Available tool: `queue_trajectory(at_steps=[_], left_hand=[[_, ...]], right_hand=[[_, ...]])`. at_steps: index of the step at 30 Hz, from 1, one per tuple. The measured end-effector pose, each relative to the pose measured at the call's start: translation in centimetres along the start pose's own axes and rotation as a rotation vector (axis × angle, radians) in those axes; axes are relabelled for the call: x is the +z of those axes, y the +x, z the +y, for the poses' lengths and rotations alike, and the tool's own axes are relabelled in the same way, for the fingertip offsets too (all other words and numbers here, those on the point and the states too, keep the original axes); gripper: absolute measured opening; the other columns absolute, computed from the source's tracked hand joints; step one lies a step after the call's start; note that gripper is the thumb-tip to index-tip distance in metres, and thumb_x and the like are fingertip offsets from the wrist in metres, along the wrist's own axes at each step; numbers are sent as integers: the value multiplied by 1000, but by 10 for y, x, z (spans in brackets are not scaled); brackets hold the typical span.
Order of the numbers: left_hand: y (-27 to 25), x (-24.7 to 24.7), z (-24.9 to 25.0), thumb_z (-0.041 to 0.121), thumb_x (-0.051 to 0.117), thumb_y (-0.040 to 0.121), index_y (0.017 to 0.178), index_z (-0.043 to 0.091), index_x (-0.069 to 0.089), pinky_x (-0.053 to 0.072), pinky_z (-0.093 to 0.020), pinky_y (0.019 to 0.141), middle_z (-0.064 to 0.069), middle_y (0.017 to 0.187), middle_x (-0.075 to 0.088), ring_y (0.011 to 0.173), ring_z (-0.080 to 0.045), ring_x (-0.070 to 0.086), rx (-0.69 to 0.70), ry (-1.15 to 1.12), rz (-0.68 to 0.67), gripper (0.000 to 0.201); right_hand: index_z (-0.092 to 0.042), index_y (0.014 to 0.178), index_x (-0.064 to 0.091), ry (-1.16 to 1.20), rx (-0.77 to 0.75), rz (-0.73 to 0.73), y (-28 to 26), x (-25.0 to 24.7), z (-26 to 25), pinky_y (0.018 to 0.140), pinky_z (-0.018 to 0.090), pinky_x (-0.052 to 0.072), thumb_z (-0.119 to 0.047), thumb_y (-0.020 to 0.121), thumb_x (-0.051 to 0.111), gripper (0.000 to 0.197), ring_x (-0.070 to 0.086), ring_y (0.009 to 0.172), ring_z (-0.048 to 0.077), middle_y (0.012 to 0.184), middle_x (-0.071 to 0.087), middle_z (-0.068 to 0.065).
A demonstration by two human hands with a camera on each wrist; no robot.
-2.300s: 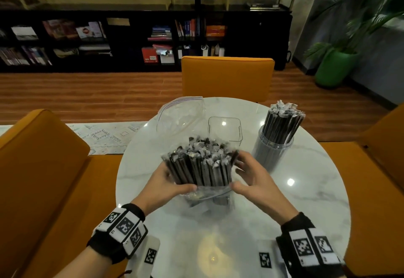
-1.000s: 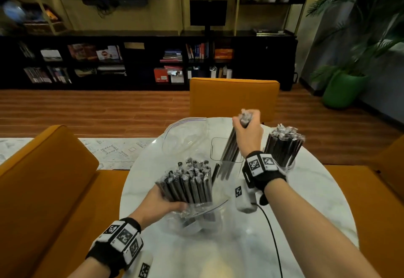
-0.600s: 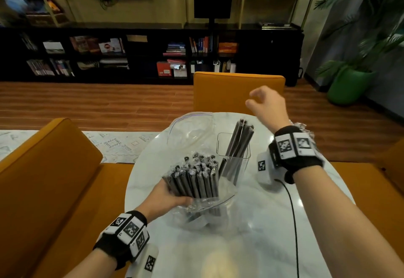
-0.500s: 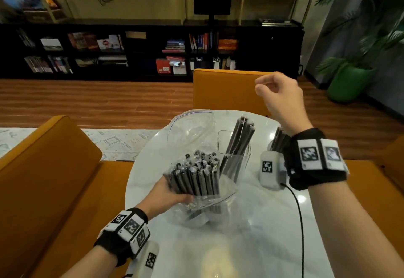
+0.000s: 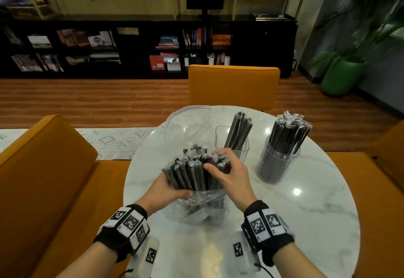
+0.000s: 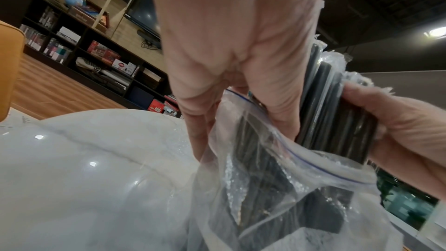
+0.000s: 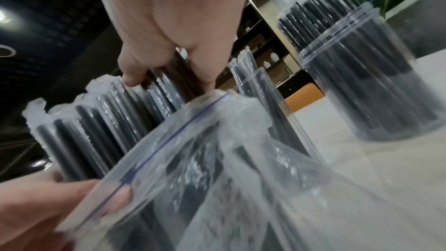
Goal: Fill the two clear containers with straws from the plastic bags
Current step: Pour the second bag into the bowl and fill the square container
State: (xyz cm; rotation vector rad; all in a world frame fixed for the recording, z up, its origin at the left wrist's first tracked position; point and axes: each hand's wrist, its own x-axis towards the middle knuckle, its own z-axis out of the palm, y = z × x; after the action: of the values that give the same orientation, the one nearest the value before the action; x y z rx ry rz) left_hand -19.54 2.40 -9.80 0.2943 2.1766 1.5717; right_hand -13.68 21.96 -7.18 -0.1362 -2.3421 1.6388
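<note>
A bundle of wrapped black straws (image 5: 192,172) stands upright in a clear zip bag (image 5: 203,207) at the middle of the table. My left hand (image 5: 172,188) grips the bag and bundle from the left, thumb in front. My right hand (image 5: 215,164) pinches a clump of straws (image 7: 169,83) at the bundle's right side. Behind it the square clear container (image 5: 242,148) holds several leaning straws. To the right, the round clear jar (image 5: 277,164) is packed with straws. In the left wrist view my left hand (image 6: 229,64) holds the bag (image 6: 277,188).
An empty zip bag (image 5: 188,122) lies at the back left of the round marble table (image 5: 306,212). Orange chairs (image 5: 234,85) ring the table on the far, left and right sides. The round jar (image 7: 374,87) stands close to my right hand.
My right hand let go of a clump of straws in the square container, lifted away, then came back down to the bundle and took hold of more. My left hand stayed on the bag.
</note>
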Motion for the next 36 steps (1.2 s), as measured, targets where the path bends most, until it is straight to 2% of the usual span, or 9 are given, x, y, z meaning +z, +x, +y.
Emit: queue_trajectory(at_steps=[4,9,13,17,23,26,30,34,36], left_hand=[[0,-2,-2,-3,82,67,115,11,65,51,-8,70,0,103,73,86,5,69,-11,-1,-14,53],[1,-4,-3,1,83,69,113,15,64,49,-4,66,2,102,72,82,9,67,-18,10,-15,50],[0,-6,-1,1,82,69,114,17,63,47,-2,65,5,102,71,83,10,65,-23,-1,-10,51],[-1,-7,1,3,83,70,114,20,62,48,-2,67,9,102,70,89,8,63,-32,-5,-22,52],[-4,-5,4,-4,80,70,103,23,64,49,-3,64,15,85,73,77,15,66,-12,-35,-16,46],[-7,-4,5,-5,79,71,100,25,64,49,-3,65,24,80,74,80,13,67,-6,-47,-27,45],[-9,-5,3,-4,80,71,110,16,65,49,-4,67,10,91,74,82,12,67,-15,-58,-11,46],[-9,-6,-2,-3,80,71,110,14,68,49,-5,68,9,94,74,85,8,69,-21,-51,3,44],[-10,-6,-2,-2,80,71,106,17,69,49,-5,68,13,88,76,85,7,69,-24,-47,5,41]], right_hand=[[-29,105,60,53,-18,88,6,-8,-17,92,48,52,-50,80,67,33,65,99,18,104,68,-1],[-5,113,59,127,-55,184,26,-26,-45,91,46,54,-29,88,68,36,68,90,10,97,72,-4],[1,130,49,185,-73,182,46,-50,-76,81,18,56,-14,93,61,41,64,78,-9,85,64,-40],[-3,118,53,234,-155,240,74,-87,-120,87,47,58,-18,91,63,32,67,93,29,110,64,12],[-19,87,57,265,-315,514,132,-123,-150,87,52,56,-27,79,72,19,64,83,22,85,62,2],[-19,90,54,86,-280,607,144,-104,-127,79,27,53,-30,81,70,21,60,77,5,83,60,-11],[-13,99,49,-44,-170,519,141,-64,-68,61,11,42,-23,88,66,23,57,78,14,84,56,-9],[-13,124,46,-51,-18,370,145,-41,-38,83,33,53,-15,85,70,46,59,96,22,110,57,5],[-18,134,41,-64,-18,284,149,-36,-36,87,30,51,-10,84,72,59,57,100,21,121,51,5]])
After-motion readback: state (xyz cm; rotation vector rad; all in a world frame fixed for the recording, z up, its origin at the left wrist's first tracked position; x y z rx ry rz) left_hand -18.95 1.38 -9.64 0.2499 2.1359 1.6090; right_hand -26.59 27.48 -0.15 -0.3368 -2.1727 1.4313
